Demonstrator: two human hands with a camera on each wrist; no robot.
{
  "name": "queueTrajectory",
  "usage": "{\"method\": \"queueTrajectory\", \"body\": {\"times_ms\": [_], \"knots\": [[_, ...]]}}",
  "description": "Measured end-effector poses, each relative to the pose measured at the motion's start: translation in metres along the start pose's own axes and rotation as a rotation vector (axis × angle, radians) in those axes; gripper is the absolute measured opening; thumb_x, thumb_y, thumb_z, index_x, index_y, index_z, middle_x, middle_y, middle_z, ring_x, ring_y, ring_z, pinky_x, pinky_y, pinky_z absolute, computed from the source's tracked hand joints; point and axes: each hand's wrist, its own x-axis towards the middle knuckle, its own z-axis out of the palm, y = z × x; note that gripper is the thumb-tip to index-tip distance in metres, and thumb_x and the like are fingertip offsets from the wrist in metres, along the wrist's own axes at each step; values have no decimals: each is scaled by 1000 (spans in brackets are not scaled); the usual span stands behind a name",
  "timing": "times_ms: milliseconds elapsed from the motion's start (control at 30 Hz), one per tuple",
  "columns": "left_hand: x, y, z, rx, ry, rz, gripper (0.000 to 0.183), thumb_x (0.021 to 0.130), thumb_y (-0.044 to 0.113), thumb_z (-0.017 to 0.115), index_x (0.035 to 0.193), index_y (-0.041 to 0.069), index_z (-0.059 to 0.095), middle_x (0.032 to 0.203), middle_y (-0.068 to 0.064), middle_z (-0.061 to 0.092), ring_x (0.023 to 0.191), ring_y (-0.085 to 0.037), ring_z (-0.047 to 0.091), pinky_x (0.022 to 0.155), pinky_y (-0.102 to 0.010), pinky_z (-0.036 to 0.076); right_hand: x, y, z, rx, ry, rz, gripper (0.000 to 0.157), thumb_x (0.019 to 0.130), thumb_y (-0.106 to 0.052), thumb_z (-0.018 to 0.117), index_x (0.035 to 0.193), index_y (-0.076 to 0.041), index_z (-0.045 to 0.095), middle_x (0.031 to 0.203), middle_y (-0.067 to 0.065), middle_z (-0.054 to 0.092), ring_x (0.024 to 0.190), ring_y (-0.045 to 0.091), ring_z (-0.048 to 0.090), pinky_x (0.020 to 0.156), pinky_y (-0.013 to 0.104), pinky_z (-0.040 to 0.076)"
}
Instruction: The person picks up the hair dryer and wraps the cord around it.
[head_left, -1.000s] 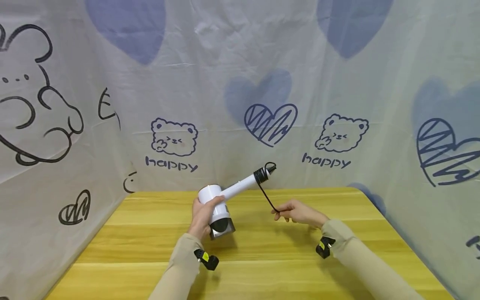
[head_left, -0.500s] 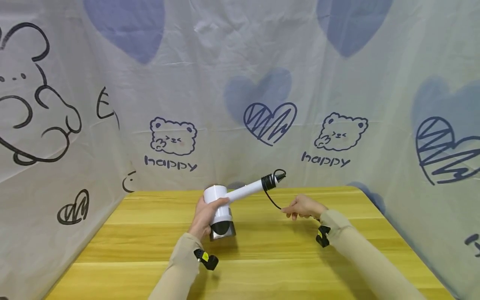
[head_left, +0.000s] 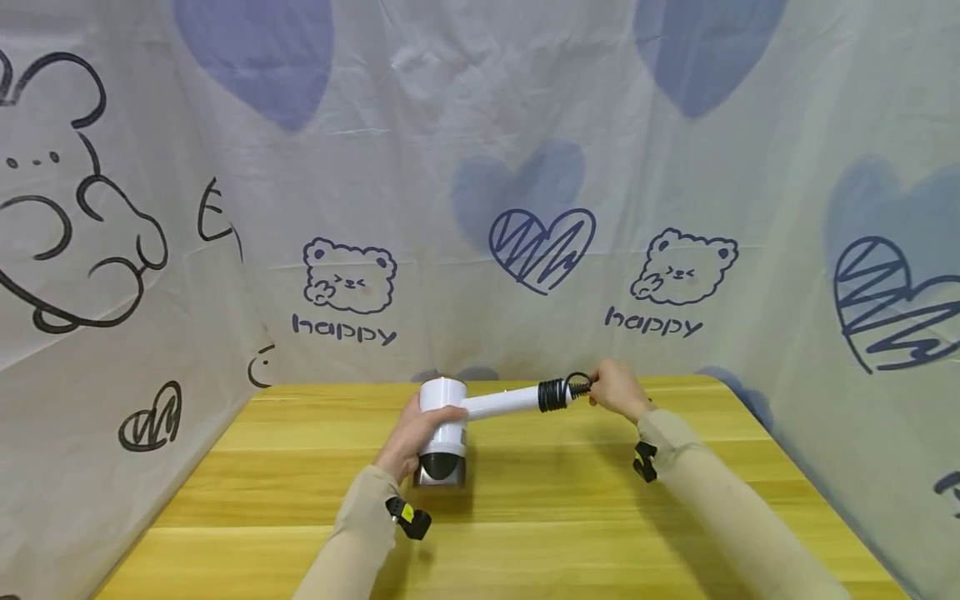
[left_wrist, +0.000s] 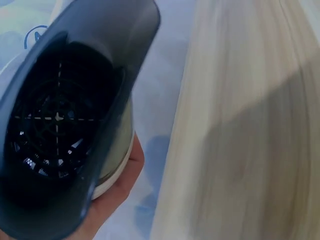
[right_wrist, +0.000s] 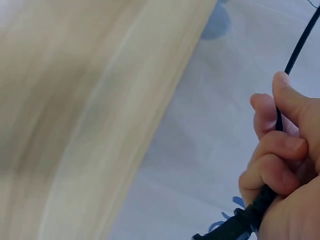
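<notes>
In the head view my left hand (head_left: 412, 433) grips a white hair dryer (head_left: 452, 435) by its barrel. Its dark nozzle (left_wrist: 112, 35) fills the left of the left wrist view, a round grille showing inside. The handle (head_left: 501, 404) points right, and black cord is wound in a coil (head_left: 552, 395) round its end. Close to that end, my right hand (head_left: 618, 390) has its fingers curled round the black cord (right_wrist: 301, 42). A black plug-like end (right_wrist: 232, 225) sticks out below those fingers in the right wrist view.
A yellow wood-grain table (head_left: 525, 550) lies under both hands. Behind it and at the sides hang pale cloth walls (head_left: 450, 125) printed with hearts and bears; the back one stands close to the table's far edge.
The hair dryer has turned so its handle lies lower and more level, its end further right. My right hand has moved up and right, close to the handle's end, still holding the cord.
</notes>
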Motion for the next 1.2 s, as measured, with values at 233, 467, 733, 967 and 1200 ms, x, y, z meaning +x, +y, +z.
{"method": "queueTrajectory", "body": {"times_ms": [233,467,733,967,1200], "knots": [[1,3,-2,142,45,90,80,72,23,83,137,5,38,117,-18,54,87,-26,61,69,-35,57,2,-15,-10,3,12,-29,27,92,-33,67,92,-9,79,83,9,73,53,12,44,50,24,38],[2,-1,-2,215,82,147,81,70,21,85,133,3,39,115,-18,55,90,-26,60,70,-34,56,2,-26,-9,6,69,-28,23,93,-30,66,97,-11,78,87,8,74,52,13,45,50,26,39],[4,-10,0,315,120,193,91,67,25,89,138,4,36,114,-18,56,90,-27,61,70,-35,56,1,-39,-6,4,92,-33,23,95,-27,63,103,-10,76,97,8,75,63,15,53,57,27,42],[1,-7,6,491,258,235,98,62,33,91,139,8,35,104,-18,63,86,-27,63,69,-35,54,-6,-59,0,81,78,-39,25,96,-25,61,107,-8,74,101,10,74,62,14,52,56,26,42],[-4,-2,9,554,402,209,101,64,37,89,142,10,31,105,-20,63,88,-33,63,70,-41,55,-16,-76,9,218,59,-38,24,99,-21,56,97,-6,74,64,4,55,45,11,34,44,24,30]]}}
